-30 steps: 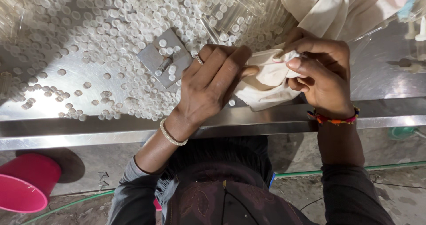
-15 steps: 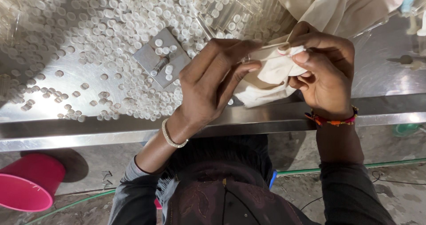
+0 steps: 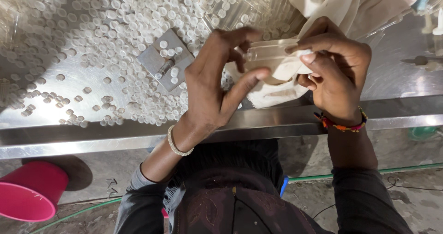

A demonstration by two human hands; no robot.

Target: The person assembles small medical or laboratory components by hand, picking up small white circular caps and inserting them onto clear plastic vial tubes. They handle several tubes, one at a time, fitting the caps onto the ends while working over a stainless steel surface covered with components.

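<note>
A pink bucket (image 3: 32, 190) sits low on the left, under the steel table (image 3: 115, 139). Small white caps (image 3: 92, 26) lie all over the table. The left hand (image 3: 217, 84) is spread, its fingers loose, just left of a clear plastic tube (image 3: 270, 52). The tube lies sideways between both hands. The right hand (image 3: 334, 70) pinches it with a cream cloth (image 3: 288, 68).

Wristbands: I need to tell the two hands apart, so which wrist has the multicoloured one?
The right hand wears the multicoloured beaded band, red and orange. The left hand wears a plain pale band.
</note>
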